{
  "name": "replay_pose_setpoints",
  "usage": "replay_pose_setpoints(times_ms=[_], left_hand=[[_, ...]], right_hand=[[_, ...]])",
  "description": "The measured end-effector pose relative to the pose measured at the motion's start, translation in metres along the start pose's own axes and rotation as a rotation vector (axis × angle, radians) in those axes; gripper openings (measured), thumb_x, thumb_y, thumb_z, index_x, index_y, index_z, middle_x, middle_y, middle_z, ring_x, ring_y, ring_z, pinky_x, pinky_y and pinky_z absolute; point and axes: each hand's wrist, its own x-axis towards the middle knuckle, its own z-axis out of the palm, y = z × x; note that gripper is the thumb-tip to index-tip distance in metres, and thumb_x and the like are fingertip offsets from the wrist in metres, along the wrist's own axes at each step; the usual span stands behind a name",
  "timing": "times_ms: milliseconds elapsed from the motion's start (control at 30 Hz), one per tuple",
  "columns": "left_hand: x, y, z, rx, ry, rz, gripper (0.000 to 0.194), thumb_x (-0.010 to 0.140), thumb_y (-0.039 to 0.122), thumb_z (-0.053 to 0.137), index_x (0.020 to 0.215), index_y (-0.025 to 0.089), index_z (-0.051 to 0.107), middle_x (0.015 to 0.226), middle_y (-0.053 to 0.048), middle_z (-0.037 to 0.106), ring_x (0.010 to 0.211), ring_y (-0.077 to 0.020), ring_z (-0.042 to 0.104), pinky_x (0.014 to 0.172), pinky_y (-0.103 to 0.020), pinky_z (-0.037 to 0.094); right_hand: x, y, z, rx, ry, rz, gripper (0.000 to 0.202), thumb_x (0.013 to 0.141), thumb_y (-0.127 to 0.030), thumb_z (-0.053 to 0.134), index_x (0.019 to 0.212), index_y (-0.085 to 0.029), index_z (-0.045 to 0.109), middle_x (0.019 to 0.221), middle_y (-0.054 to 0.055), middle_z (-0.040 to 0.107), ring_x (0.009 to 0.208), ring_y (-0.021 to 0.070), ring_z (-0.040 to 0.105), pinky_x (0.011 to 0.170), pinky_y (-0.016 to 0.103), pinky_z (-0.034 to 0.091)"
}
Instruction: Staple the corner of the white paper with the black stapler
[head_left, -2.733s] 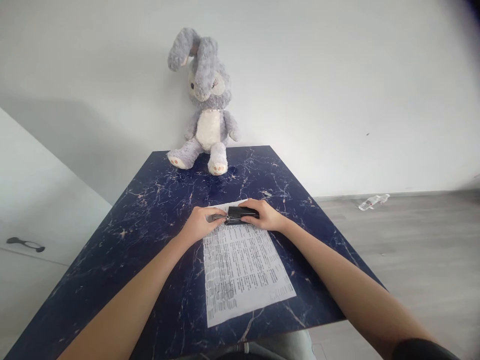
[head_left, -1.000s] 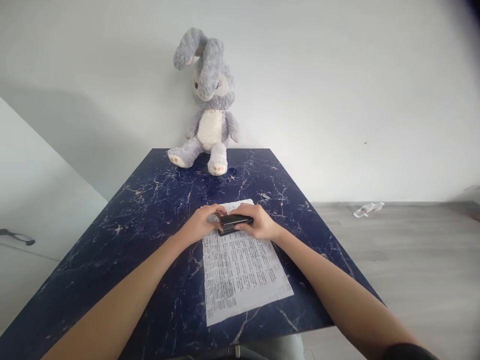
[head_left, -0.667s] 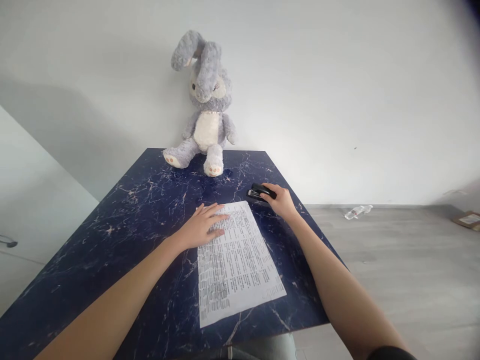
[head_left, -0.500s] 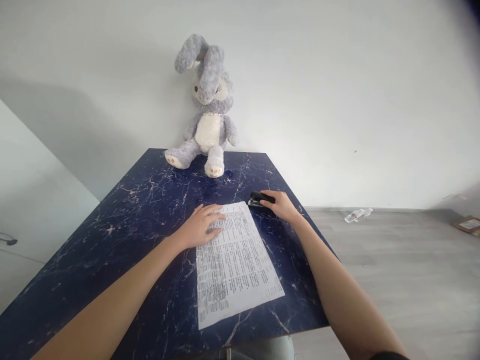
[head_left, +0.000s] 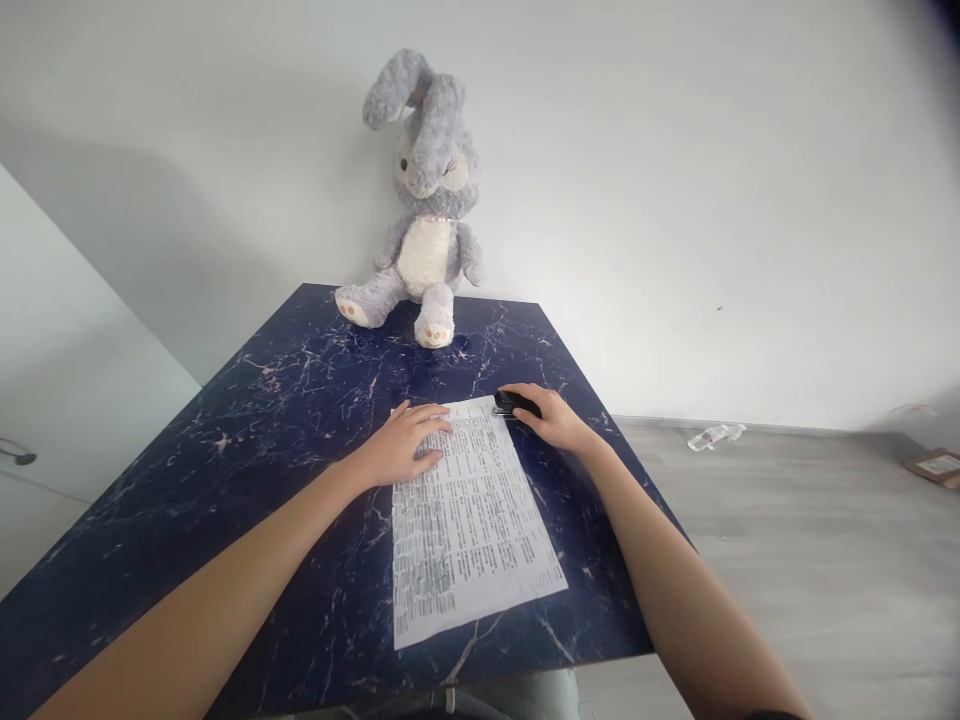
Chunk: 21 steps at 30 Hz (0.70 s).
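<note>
The left hand (head_left: 409,447) lies palm down on the far left part of a printed sheet of paper (head_left: 480,530), its fingers spread and released, gripping nothing and pressing flat on the page. The right hand (head_left: 546,415) grasps a black stapler (head_left: 517,404), thumb on the near side and fingers over the top, at the far right corner of the paper. The stapler's left end meets that corner; whether the sheet's edge sits between its arms is too small to tell. The paper lies flat on a dark blue, marble-patterned table (head_left: 300,420), its near edge slightly slanted and close to the table's near edge. At the far end of the table a grey plush rabbit (head_left: 427,200) sits upright in front of a pale wall (head_left: 637,180), its legs stretched toward the paper and one long ear drooping over its face. To the right, on the grey floor (head_left: 787,540) beside the wall, lies a clear plastic bottle (head_left: 715,436), and farther right a brown cardboard item (head_left: 934,466) shows at the edge of the view. On the left stands a white cabinet (head_left: 67,330) with a dark handle (head_left: 16,453).
</note>
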Motion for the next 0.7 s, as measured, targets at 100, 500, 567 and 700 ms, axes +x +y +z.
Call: replay_pose_setpoints(times_ms=[100, 500, 567, 700], left_hand=[[0.0, -0.002, 0.002, -0.012, 0.01, 0.003, 0.033, 0.096, 0.032, 0.065, 0.129, 0.03, 0.066, 0.155, -0.007, 0.055, 0.149, -0.0328, 0.044, 0.128, -0.069, 0.008], [0.0, -0.006, 0.006, -0.009, 0.018, -0.003, 0.034, 0.094, 0.031, 0.066, 0.128, 0.029, 0.066, 0.153, -0.008, 0.056, 0.147, -0.0329, 0.046, 0.127, -0.068, 0.009], [-0.001, -0.008, 0.007, -0.015, 0.029, 0.008, 0.035, 0.094, 0.032, 0.066, 0.129, 0.03, 0.066, 0.153, -0.007, 0.056, 0.147, -0.0324, 0.046, 0.128, -0.067, 0.008], [-0.002, -0.011, 0.008, -0.028, 0.03, 0.017, 0.034, 0.094, 0.032, 0.066, 0.128, 0.031, 0.066, 0.153, -0.007, 0.056, 0.148, -0.0324, 0.045, 0.128, -0.065, 0.007]], right_hand=[[0.002, -0.013, 0.006, -0.131, -0.025, 0.006, 0.044, 0.11, -0.037, 0.042, 0.152, -0.029, 0.052, 0.139, 0.01, 0.067, 0.125, 0.0304, 0.061, 0.109, 0.058, 0.045], [0.011, -0.039, 0.034, -0.56, 0.051, 0.134, 0.018, 0.108, -0.029, 0.047, 0.113, -0.022, 0.063, 0.111, 0.014, 0.073, 0.102, 0.0307, 0.064, 0.092, 0.045, 0.047], [0.009, -0.037, 0.022, -0.565, 0.126, 0.223, 0.021, 0.109, -0.029, 0.044, 0.108, -0.02, 0.063, 0.098, 0.013, 0.073, 0.09, 0.0289, 0.066, 0.085, 0.041, 0.047], [0.008, -0.044, 0.008, -0.591, 0.35, 0.273, 0.029, 0.111, -0.029, 0.036, 0.11, -0.016, 0.062, 0.099, 0.017, 0.071, 0.09, 0.0315, 0.065, 0.082, 0.043, 0.045]])
